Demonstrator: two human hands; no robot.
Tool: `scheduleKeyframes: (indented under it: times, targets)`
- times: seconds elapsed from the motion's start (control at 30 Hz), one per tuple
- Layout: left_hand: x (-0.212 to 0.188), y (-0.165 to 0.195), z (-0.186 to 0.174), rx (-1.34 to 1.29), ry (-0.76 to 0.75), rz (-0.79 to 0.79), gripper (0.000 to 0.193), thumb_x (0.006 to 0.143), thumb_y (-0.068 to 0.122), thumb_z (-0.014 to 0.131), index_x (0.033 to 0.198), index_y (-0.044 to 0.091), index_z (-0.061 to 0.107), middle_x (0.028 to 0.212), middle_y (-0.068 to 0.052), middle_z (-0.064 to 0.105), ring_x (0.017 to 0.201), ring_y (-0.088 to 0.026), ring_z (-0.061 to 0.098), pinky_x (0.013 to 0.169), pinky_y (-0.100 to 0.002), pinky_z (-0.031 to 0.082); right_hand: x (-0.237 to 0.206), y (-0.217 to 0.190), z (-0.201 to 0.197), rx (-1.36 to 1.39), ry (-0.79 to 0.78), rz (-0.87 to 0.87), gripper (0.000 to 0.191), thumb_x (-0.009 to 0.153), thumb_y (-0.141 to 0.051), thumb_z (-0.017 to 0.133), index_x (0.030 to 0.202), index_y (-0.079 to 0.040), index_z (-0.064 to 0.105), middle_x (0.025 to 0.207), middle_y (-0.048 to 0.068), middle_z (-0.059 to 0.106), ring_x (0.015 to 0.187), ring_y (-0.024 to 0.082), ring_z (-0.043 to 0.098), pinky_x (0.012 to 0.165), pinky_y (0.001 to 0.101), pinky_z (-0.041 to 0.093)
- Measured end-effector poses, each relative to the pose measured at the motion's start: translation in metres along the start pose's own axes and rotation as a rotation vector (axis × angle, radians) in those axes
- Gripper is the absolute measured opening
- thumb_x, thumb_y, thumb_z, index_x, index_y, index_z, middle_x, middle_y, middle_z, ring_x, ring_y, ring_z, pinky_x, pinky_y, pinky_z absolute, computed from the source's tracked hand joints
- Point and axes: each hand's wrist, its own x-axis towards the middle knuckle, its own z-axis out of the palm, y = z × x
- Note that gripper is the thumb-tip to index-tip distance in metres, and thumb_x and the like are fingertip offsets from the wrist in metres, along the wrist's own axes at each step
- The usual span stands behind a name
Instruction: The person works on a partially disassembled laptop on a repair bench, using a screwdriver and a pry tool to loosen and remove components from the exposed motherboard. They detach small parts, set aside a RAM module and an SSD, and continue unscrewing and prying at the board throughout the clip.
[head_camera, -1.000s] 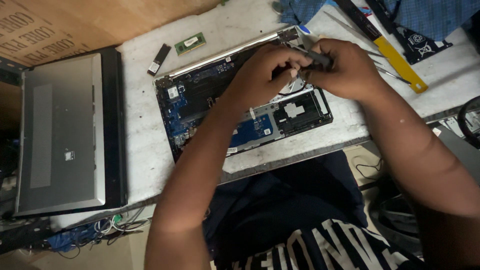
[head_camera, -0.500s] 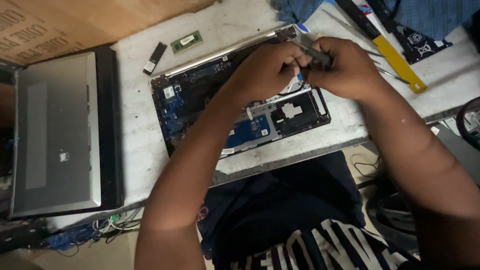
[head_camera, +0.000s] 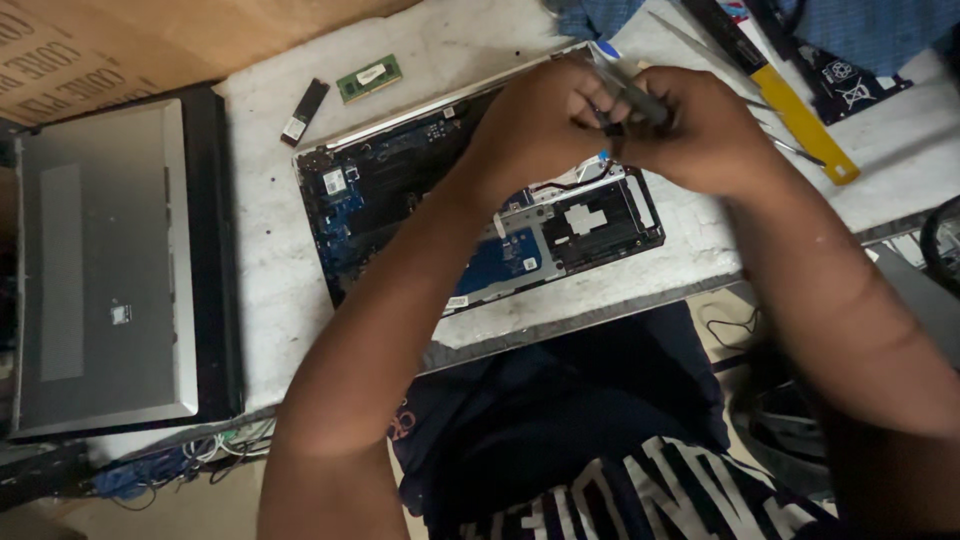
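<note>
We see dim, uneven light: the white worktop (head_camera: 470, 40) brightest at top, our forearms and lap in shadow, slightly soft.

matt grey metal lid (head_camera: 105, 270), rough white tabletop (head_camera: 270, 250).

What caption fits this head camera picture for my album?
Left hand and right hand grip a dark tool over an opened laptop.
</note>
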Motion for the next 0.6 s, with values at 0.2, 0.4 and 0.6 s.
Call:
scheduleKeyframes:
  times: [0.2,0.4,0.6]
  targets:
    - [0.017,0.003,-0.005,0.074,-0.075,-0.137,0.035,0.061,0.019,0.091,0.09,0.005,0.075,0.084,-0.006,0.078,0.079,-0.014,0.076,0.07,-0.029,0.06,-0.001,-0.002,-0.002,0.084,-0.032,0.015,0.027,0.083,-0.012,0.089,0.09,-0.006,0.063,0.081,0.0,0.063,0.075,0.008,0.057,0.068,0.0263,0.049]
    - [0.015,0.007,-0.008,0.138,-0.099,-0.18,0.038,0.062,0.022,0.089,0.093,0.006,0.075,0.083,-0.007,0.078,0.077,-0.016,0.076,0.069,-0.03,0.059,-0.002,-0.003,-0.003,0.075,-0.048,0.044,0.028,0.084,-0.014,0.089,0.092,-0.005,0.063,0.08,-0.001,0.061,0.075,0.009,0.055,0.068,0.0262,0.047]
    - [0.014,0.01,-0.005,0.276,-0.015,-0.157,0.038,0.062,0.022,0.087,0.094,0.007,0.073,0.084,-0.009,0.077,0.079,-0.02,0.077,0.072,-0.033,0.059,-0.001,-0.008,-0.004,0.097,-0.062,0.059,0.025,0.084,-0.012,0.087,0.099,-0.006,0.067,0.082,-0.003,0.062,0.076,0.007,0.056,0.069,0.0245,0.048]
